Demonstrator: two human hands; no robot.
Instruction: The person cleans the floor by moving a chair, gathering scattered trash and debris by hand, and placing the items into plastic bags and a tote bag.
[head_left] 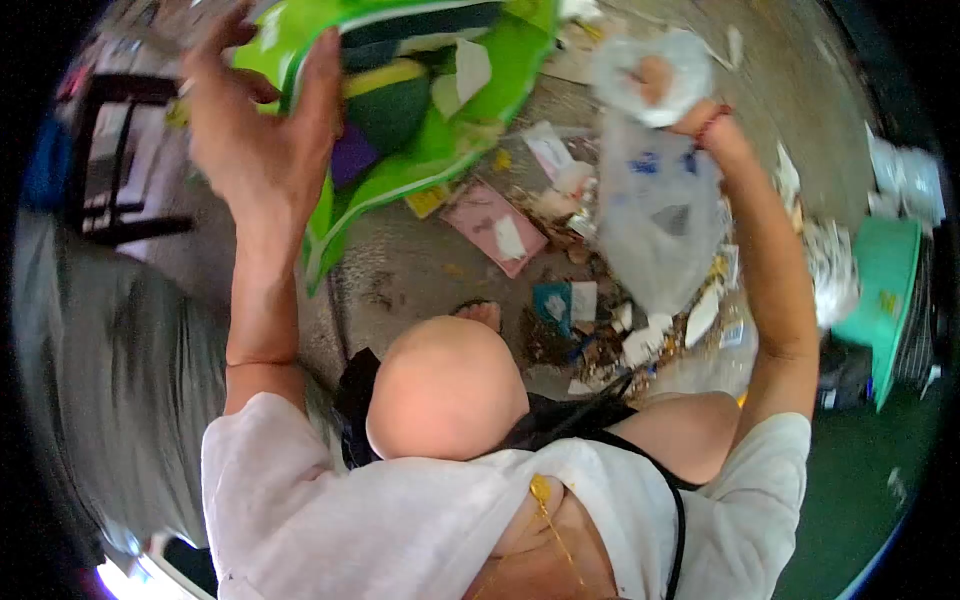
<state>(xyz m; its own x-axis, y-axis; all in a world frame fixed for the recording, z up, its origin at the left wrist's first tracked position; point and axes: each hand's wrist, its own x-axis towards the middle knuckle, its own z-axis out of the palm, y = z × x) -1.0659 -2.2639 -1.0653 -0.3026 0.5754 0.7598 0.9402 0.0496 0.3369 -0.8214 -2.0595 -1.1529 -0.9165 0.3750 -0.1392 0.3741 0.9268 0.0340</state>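
Note:
My left hand [265, 135] is at the rim of a bright green bag [440, 135], with the bag's edge between thumb and fingers. Inside the open bag lie dark green, yellow and purple items and a white scrap [472, 68]. My right hand [675, 95] is closed on the top of a translucent plastic bag [655, 220] with blue print. The bag hangs down over the litter, and its bunched mouth wraps partly around my fingers. A dark grey shape shows through its side. Both hands are slightly blurred.
Between my feet and the bags lie a pink card [493, 226], a teal packet [552, 305], paper scraps [648, 340] and brown debris. A green plastic basin [880, 275] stands at right. A dark stool [125, 150] and grey-covered bulk [120, 370] are at left.

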